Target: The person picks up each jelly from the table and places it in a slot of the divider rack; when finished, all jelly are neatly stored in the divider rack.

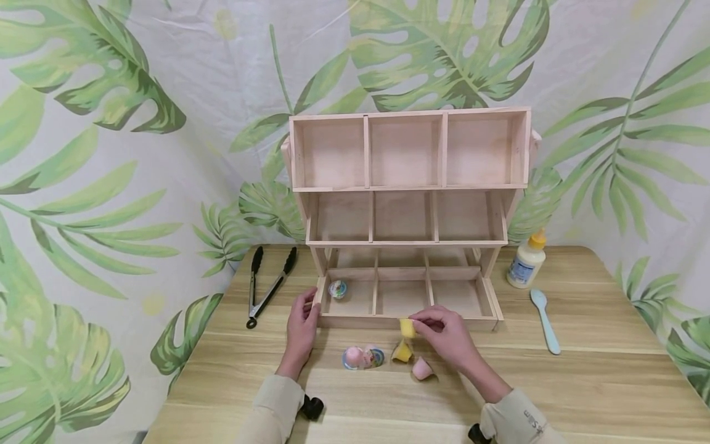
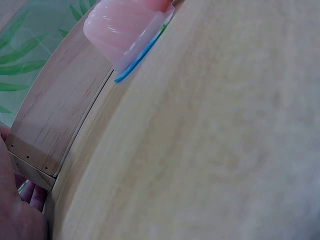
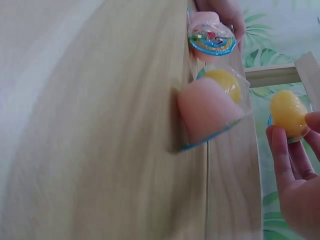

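Observation:
My right hand (image 1: 446, 336) pinches a yellow jelly cup (image 3: 288, 114) between thumb and fingers, held just above the front edge of the wooden compartment rack (image 1: 410, 322). At the rack's lower left front corner, my left hand (image 1: 302, 327) grips the side panel. On the table before the rack lie another yellow jelly cup (image 1: 402, 352), a pink jelly cup (image 1: 422, 369) and a pair of pink jelly cups (image 1: 354, 356) with blue-edged printed lids. One jelly cup (image 1: 337, 289), its printed lid facing up, sits in the bottom tier's left compartment.
Black-tipped tongs (image 1: 269, 293) lie spread on the table left of the rack. To its right stand a glue bottle (image 1: 526, 262) with a yellow cap and, nearer, a light blue spoon (image 1: 545, 322). A leaf-patterned cloth (image 1: 222, 123) hangs behind.

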{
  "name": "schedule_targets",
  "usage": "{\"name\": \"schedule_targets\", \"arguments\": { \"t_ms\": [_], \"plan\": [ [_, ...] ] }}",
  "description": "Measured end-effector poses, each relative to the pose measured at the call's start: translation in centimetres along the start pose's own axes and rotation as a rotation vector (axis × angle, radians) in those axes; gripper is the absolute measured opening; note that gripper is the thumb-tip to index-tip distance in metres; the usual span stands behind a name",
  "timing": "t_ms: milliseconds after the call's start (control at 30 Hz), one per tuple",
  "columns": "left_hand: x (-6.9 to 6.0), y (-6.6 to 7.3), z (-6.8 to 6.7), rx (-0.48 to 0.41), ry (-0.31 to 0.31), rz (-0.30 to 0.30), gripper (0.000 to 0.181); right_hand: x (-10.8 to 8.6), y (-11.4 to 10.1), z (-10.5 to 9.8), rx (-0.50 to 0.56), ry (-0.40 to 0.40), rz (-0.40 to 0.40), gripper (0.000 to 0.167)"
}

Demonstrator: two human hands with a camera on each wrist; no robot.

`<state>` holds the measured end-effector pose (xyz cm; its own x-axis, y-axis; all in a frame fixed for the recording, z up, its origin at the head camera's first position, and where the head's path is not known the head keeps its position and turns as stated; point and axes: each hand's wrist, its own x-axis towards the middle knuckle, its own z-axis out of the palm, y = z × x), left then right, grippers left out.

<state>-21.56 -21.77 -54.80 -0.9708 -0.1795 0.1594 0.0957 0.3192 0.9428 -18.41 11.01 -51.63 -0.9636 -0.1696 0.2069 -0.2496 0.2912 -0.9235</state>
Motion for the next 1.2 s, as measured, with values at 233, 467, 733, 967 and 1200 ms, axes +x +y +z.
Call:
{"name": "schedule_targets", "arguments": {
  "t_ms": [233,467,733,967,1200],
  "plan": [
    [0.0,0.1,0.0,0.008,0.003,-0.003,0.043,-0.3,1.0,0.6,0.036,-0.061,0.030,0.008],
    [0.0,0.3,0.0,0.013,0.004,-0.003,0.043,-0.6,1.6,1.0,-0.024,-0.113,-0.029,0.008],
    [0.0,0.2,0.1,0.015,0.008,0.008,0.043,-0.7,2.0,0.9,-0.092,-0.097,-0.007,0.007],
    [-0.1,0.2,0.0,0.014,0.007,0.006,0.043,-0.6,2.9,0.6,-0.199,-0.075,0.003,0.009],
    [-0.1,0.2,0.1,0.018,0.007,-0.001,0.043,-0.7,3.3,0.6,-0.264,-0.078,-0.024,0.011]
  ]
}}
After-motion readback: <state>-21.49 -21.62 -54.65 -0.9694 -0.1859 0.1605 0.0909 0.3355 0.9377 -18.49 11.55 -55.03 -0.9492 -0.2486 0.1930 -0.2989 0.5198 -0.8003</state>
